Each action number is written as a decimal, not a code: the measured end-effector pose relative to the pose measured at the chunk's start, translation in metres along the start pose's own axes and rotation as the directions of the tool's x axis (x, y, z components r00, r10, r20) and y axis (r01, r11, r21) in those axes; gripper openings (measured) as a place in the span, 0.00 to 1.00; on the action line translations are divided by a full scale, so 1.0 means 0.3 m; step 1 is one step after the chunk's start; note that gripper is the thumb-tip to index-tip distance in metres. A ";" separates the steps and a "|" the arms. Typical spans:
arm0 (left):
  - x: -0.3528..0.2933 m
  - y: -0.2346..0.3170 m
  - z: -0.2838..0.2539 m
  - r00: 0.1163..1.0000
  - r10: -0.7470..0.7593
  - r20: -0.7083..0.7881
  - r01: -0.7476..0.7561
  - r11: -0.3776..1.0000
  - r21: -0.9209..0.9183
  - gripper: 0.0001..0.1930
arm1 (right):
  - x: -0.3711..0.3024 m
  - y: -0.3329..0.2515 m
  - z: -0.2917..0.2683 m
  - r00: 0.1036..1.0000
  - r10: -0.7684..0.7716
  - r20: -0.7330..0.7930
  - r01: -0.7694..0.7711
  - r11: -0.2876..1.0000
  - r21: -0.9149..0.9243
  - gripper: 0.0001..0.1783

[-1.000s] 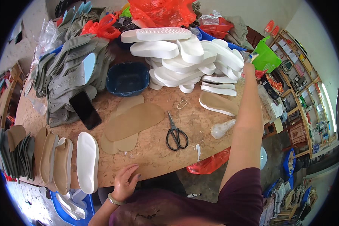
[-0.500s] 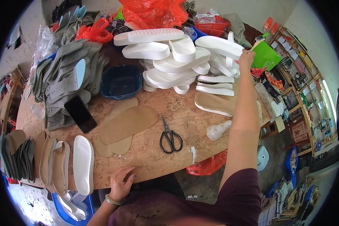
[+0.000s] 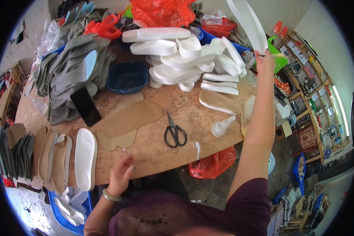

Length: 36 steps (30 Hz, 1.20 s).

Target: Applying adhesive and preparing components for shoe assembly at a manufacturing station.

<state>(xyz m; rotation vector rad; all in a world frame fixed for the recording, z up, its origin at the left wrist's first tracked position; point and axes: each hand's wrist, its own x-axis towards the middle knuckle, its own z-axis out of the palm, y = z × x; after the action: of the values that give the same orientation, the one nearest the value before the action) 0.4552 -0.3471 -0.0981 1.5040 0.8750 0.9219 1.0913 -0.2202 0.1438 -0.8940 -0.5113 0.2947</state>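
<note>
Right arm fully extended toward the far right; right hand is closed around the lower end of a long white sole, which stands up and leans left above the pile, clear of everything else. Grip looks like a pinch between fingers and thumb; individual finger positions too small to tell. Left hand is low at the near edge of the bench, fingers loosely curled and half open, holding nothing, resting on or just over the bench edge, contact unclear. It wears a bracelet at the wrist. Nearest to it on the left: a single white sole lying flat, then a row of tan insoles standing on edge further left. Mid-bench: two flat tan cardboard-like insole cutouts, black scissors just right of them, blades pointing far. A black phone lies left of the cutouts. Far side: blue basin, and to its right a big heap of white soles. Grey soles are piled at far left. A small clear bottle lies near the right arm, beside another sole with a tan top. Red plastic bag hangs below the bench's near right edge.
</note>
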 end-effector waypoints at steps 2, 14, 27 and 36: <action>0.034 0.033 -0.021 0.999 -0.048 -0.023 0.043 0.982 -0.186 0.30 | -0.189 -0.016 -0.009 0.994 0.052 0.100 -0.039 0.991 -0.129 0.15; -0.115 0.112 -0.085 0.969 -0.243 0.031 0.233 0.873 -0.429 0.37 | -1.467 0.288 -0.112 0.656 0.645 0.393 -0.427 0.746 -0.511 0.16; -0.175 0.055 -0.125 0.883 -0.463 -0.084 0.393 0.824 -0.408 0.23 | -1.403 0.136 -0.191 0.594 0.278 0.755 0.550 0.545 -0.633 0.17; -0.169 0.067 -0.110 0.883 -0.453 -0.121 0.383 0.847 -0.369 0.23 | -1.423 0.108 -0.099 0.384 0.241 0.891 0.832 0.328 -0.447 0.12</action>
<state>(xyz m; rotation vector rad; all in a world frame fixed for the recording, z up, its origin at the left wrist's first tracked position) 0.4047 -0.3815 -0.0797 0.8810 1.0833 0.8506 0.7468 -0.4124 -0.0253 -1.6553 -2.0955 -0.0640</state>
